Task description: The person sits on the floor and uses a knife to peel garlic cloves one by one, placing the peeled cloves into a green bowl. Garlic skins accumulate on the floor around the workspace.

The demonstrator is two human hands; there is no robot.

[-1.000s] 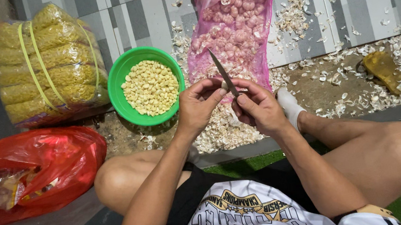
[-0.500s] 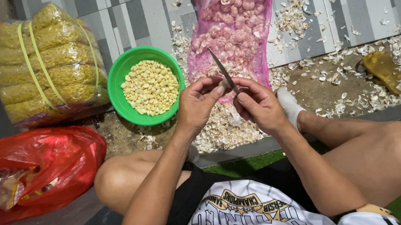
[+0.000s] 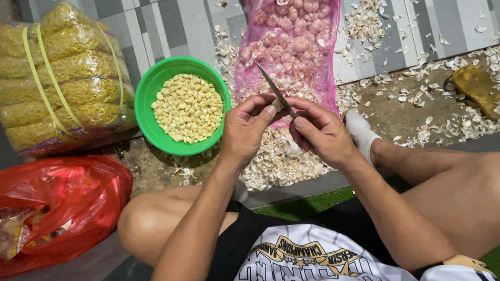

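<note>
garlic clove (image 3: 275, 103) sits pinched between left thumb and fingers (image 3: 257, 106), held above the pile of peels (image 3: 277, 159) on the floor. left hand (image 3: 247, 128) closed on the clove. right hand (image 3: 318, 132) gripping a small knife (image 3: 274, 89), fingers curled round the handle, blade pointing up and away, its base touching the clove. green bowl (image 3: 149, 95) of peeled cloves just left of the hands. pink mesh bag (image 3: 295, 36) of garlic behind the knife. yellow sack (image 3: 52, 81) far left, red plastic bag (image 3: 41, 212) beside the left knee. peels scattered over tiles on the right.
</note>
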